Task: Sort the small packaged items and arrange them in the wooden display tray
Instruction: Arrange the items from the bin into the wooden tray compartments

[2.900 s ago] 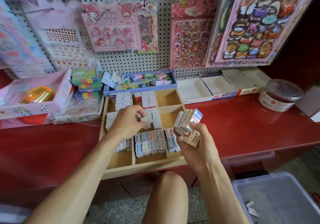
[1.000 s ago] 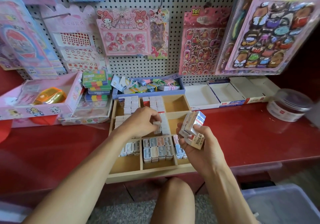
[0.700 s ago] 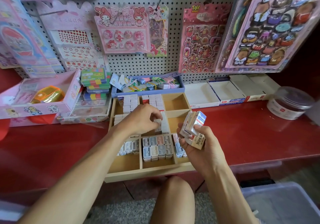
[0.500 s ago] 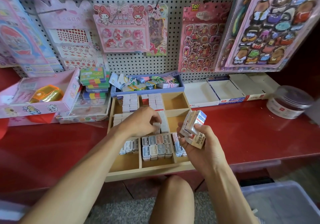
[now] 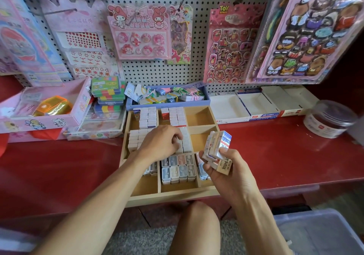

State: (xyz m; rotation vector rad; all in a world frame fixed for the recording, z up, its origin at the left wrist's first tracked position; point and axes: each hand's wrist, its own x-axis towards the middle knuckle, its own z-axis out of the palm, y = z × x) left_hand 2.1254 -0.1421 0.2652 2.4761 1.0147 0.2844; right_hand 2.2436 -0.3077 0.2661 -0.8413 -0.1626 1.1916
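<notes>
**Inspector A:** Step in hand, as I judge it: filling the middle cell of the wooden display tray [image 5: 169,196]. The left hand [image 5: 160,143] is down among the white packaged items [image 5: 186,141] in that cell, fingers curled in on one of them, seemingly seating it in the row. The fingertips hide the contact itself.

**Inspector B:** And the right hand [image 5: 220,165]?

**Inspector A:** It is raised just off the tray's right side, fingers and thumb clamped round a held stack of packets [image 5: 217,149], fanned and tilted.

**Inspector B:** Tray condition?

**Inspector A:** It sits on the red counter [image 5: 275,156]. Back and middle cells hold white rows and the front cells hold coloured packets [image 5: 178,169]. Two right-hand cells are bare.

**Inspector B:** Next move?

**Inspector A:** Likely the left hand lets go, draws one packet from the stack, and sets it flush against the row without tipping its neighbours.
</notes>
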